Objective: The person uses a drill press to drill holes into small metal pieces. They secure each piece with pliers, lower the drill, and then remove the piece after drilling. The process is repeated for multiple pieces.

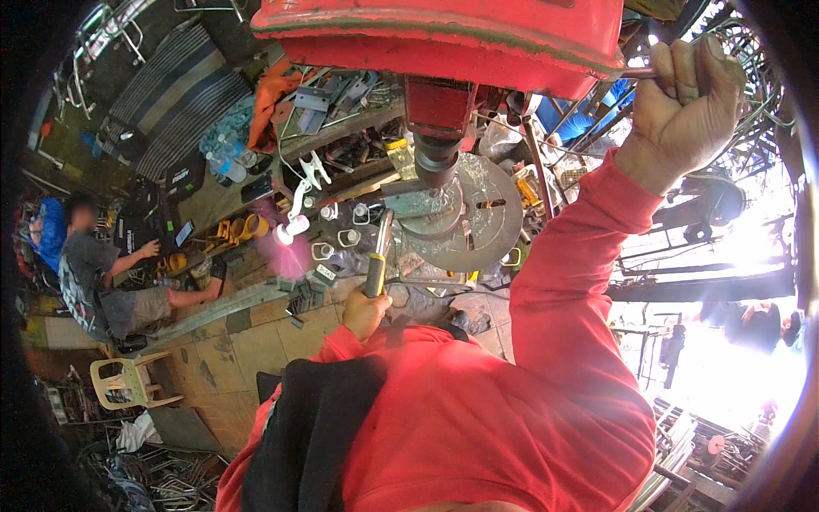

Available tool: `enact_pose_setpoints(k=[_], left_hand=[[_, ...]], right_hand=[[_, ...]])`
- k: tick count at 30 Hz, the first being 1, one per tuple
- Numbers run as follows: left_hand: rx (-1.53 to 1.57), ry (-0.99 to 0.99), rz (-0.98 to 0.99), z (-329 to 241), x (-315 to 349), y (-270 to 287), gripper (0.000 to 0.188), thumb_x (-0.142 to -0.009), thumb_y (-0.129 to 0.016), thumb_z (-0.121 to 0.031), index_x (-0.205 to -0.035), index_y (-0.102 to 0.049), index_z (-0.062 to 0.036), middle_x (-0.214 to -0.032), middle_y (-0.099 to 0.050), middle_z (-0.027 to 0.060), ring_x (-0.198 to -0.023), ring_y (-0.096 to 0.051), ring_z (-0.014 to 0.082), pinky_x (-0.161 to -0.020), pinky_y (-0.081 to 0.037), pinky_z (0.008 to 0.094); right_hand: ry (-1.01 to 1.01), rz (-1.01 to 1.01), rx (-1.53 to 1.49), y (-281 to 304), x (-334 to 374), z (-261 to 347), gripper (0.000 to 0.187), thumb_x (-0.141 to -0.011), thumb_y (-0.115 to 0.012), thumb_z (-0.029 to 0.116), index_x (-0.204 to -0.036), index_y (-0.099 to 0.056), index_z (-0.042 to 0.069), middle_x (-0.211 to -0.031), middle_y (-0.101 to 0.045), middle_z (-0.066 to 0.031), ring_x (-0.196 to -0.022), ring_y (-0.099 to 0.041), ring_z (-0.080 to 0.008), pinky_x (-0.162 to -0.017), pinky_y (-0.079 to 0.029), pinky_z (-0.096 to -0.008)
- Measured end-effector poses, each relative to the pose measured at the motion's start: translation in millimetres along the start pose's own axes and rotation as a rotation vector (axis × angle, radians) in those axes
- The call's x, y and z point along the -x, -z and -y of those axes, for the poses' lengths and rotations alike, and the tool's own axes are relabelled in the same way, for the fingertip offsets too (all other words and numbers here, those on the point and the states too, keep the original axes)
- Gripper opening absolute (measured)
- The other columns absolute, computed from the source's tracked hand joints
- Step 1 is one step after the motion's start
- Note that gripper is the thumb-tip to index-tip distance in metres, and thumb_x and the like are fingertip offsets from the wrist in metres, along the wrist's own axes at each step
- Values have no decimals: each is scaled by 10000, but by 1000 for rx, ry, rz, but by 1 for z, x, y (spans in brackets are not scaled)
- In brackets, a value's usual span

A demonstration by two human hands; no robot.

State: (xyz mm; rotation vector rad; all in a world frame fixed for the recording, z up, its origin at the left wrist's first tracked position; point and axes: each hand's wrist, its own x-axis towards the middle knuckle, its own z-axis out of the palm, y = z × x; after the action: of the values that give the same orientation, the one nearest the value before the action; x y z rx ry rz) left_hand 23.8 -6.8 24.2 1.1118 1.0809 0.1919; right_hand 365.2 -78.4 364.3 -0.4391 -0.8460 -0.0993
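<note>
In front of me stands a drill press with a red head (pixel 444 43) and a dark chuck (pixel 437 162). Its round, slotted metal table (pixel 499 230) lies below, bearing a metal piece (pixel 409 205) under the chuck. My left hand (pixel 365 314) is closed round the yellow-and-black grip of a hand tool (pixel 375 275). The tool's metal end reaches the left edge of that piece; its exact kind is unclear. Raised at the upper right, my right hand (pixel 687 111) is closed on the drill press's feed lever (pixel 638 73), mostly hidden by the fingers.
A white clamp lamp (pixel 294 226) stands left of the table, near small metal brackets (pixel 322 250). Behind is a bench with metal plates (pixel 320 102) and plastic bottles (pixel 226 162). Another person (pixel 94 273) sits at the left, near a plastic chair (pixel 128 382). Metal rods crowd the right.
</note>
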Motion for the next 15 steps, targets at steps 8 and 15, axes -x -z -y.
enact_pose_setpoints(k=[8, 15], left_hand=[[6, -31, 11, -3, 0, 2, 60, -786, -643, -61, -808, -588, -49, -635, -520, -22, -516, -460, 74, -475, -363, 247], [49, -1, 25, -7, 2, 3, 71, -788, -650, -52, -814, -585, -50, -648, -519, -26, -518, -459, 61, -472, -363, 235]], right_hand=[[14, 2, 3, -2, 3, 1, 319, -835, -561, -79, -598, -449, 104, -576, -320, 23, -458, -220, -65, -453, -186, -230], [11, -5, -1, 1, 3, 1, 322, -831, -554, -88, -597, -446, 106, -559, -295, 24, -460, -217, -67, -458, -181, -240]])
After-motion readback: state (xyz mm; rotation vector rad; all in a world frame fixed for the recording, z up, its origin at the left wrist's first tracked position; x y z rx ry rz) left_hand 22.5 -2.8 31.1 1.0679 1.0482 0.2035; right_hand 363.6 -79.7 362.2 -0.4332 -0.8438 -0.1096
